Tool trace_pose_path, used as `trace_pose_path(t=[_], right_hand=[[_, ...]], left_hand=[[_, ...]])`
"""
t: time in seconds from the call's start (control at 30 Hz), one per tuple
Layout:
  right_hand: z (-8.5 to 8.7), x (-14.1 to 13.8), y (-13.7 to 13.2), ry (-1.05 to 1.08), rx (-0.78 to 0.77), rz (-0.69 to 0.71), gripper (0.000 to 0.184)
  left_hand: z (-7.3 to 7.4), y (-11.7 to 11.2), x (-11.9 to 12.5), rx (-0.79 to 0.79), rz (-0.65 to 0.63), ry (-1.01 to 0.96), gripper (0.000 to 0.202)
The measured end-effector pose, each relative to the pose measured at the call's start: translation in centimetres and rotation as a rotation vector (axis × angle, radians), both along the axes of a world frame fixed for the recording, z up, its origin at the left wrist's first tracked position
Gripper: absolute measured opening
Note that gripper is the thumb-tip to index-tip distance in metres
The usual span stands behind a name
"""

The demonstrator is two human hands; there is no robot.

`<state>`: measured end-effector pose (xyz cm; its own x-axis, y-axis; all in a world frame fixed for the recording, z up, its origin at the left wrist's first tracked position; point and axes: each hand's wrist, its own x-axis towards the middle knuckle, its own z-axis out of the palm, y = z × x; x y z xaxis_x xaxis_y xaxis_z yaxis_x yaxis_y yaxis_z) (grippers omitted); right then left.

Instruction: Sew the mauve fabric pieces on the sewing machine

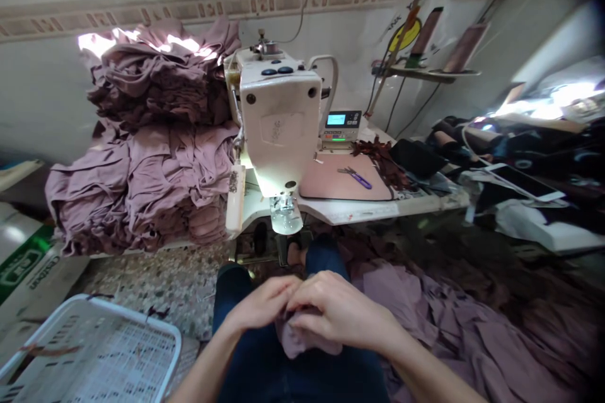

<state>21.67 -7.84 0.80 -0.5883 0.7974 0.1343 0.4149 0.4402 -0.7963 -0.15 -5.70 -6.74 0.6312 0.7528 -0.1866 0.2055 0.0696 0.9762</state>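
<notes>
Over my lap, a small piece of mauve fabric (302,340) is bunched between both hands. My left hand (267,302) grips its upper left part, fingertips touching the other hand. My right hand (333,305) is closed on the same cloth, thumb and fingers pinched at its top edge. Part of the fabric is hidden beneath the fingers. Straight ahead stands a white sewing machine (282,132), its lit needle area just beyond my knees.
Stacked mauve garments (179,170) stand left of the machine. Purple-handled thread snips (357,177) lie on a pink pad (326,186). A white plastic basket (174,334) sits at lower left. Loose mauve fabric (454,327) heaps at right. A phone (524,181) rests farther right.
</notes>
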Motion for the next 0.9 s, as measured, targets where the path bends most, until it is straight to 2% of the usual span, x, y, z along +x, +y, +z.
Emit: trace_pose_path(t=[0.07, 0.1, 0.17, 0.3, 0.37, 0.47, 0.6, 0.67, 0.77, 0.9], right_hand=[[-0.1, 0.6, 0.0, 0.029, -0.085, 0.064, 0.024], [-0.2, 1.0, 0.2, 0.042, -0.123, 0.061, 0.025], [-0.7, 1.9, 0.5, 0.079, -0.159, -0.05, 0.017], [-2.2, 3.0, 1.3, 0.14, -0.175, -0.201, 0.006], [-2.9, 3.1, 1.8, 0.169, -0.196, -0.227, 0.013], [-3.5, 2.8, 2.6, 0.238, -0.247, -0.262, 0.024], [-3.0, 2.1, 3.0, 0.317, -0.292, -0.291, 0.029], [-2.3, 1.6, 2.8, 0.322, -0.198, -0.328, 0.028], [-1.1, 0.9, 2.3, 0.318, 0.047, -0.387, 0.026], [-0.4, 0.4, 2.1, 0.331, 0.294, -0.411, 0.019]], left_hand=[[-0.6, -0.6, 0.4, -0.112, -0.123, -0.005, 0.069], [-0.7, -0.8, 0.2, -0.156, -0.131, -0.016, 0.07], [-0.3, -0.8, -0.6, -0.193, -0.09, -0.039, 0.064], [1.9, -0.1, -2.1, -0.026, 0.076, -0.024, 0.048], [2.8, 0.4, -2.3, 0.068, 0.132, 0.014, 0.043], [3.5, 0.9, -2.2, 0.122, 0.201, 0.018, 0.039], [4.3, 1.4, -2.2, 0.22, 0.24, -0.002, 0.04], [4.8, 1.6, -2.3, 0.357, 0.22, 0.047, 0.035], [5.6, 1.9, -2.3, 0.523, 0.221, 0.094, 0.029], [6.0, 2.1, -1.8, 0.509, 0.299, 0.038, 0.024]])
